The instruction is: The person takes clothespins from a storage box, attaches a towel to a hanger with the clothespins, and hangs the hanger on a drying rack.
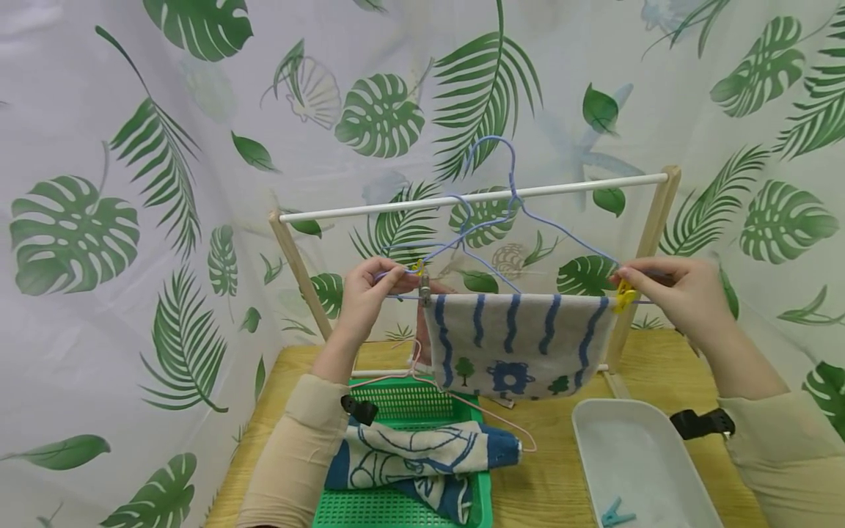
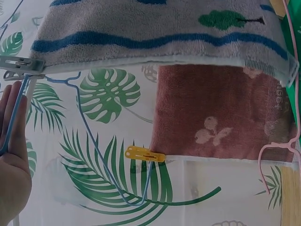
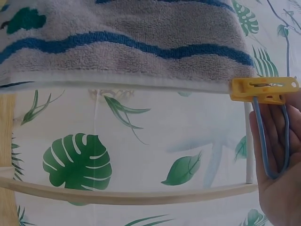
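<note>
A blue wire hanger [image 1: 564,229] is held up by both hands, its hook rising in front of the rack's rod. My left hand [image 1: 367,293] pinches its left end, beside a grey clothespin [image 2: 21,64]. At the right end, my right hand [image 1: 689,293] grips the hanger just by a yellow clothespin [image 3: 264,89]. Between the two clothespins hangs a pale towel [image 1: 528,337] with wavy blue stripes and small green trees. Behind it, a second blue hanger [image 2: 99,150] carries a reddish-brown towel [image 2: 211,113] with another yellow clothespin [image 2: 145,154].
A wooden rack with a white rod [image 1: 370,210] stands on the wooden table [image 1: 528,491]. In front, a green basket [image 1: 485,506] holds a blue-and-white cloth [image 1: 422,455] and a pink hanger [image 1: 491,423] lies across it. A white tray [image 1: 650,455] with a teal clothespin [image 1: 617,513] sits at right.
</note>
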Demonstrator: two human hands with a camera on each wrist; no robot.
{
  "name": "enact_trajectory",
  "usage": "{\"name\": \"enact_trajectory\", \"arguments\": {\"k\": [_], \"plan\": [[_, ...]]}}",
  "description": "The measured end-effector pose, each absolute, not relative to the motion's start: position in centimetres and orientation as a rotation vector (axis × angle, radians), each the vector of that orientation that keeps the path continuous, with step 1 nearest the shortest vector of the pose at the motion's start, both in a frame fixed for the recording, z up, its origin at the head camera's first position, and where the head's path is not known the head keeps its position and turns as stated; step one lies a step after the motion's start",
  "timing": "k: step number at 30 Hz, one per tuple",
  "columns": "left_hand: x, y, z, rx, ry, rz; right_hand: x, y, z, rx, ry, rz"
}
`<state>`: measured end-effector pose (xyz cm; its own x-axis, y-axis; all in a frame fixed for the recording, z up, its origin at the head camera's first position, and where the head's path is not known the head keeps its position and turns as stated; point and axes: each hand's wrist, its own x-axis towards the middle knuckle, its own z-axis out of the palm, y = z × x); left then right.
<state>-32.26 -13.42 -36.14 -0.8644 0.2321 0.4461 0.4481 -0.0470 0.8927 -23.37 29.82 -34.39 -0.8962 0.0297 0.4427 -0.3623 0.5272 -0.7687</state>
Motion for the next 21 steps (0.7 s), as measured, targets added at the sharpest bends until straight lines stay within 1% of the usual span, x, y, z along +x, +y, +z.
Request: {"name": "enact_trajectory", "arguments": {"k": [7, 13, 21], "plan": [[-32.5, -12.7, -36.0, -0.837, -2.135, -1.967, -23.0, 30.7, -34.4, 0.308, -2.244, 1.31], [-32.9, -12.0, -36.1, -0.903, -2.182, -1.898, -22.6, 31.4, -34.6, 0.265, -2.212, 1.272], [-33.6, -11.3, -36.6, -0.912, -2.241, -1.825, -21.3, 31.7, -34.7, 0.24, -2.195, 1.193]]}}
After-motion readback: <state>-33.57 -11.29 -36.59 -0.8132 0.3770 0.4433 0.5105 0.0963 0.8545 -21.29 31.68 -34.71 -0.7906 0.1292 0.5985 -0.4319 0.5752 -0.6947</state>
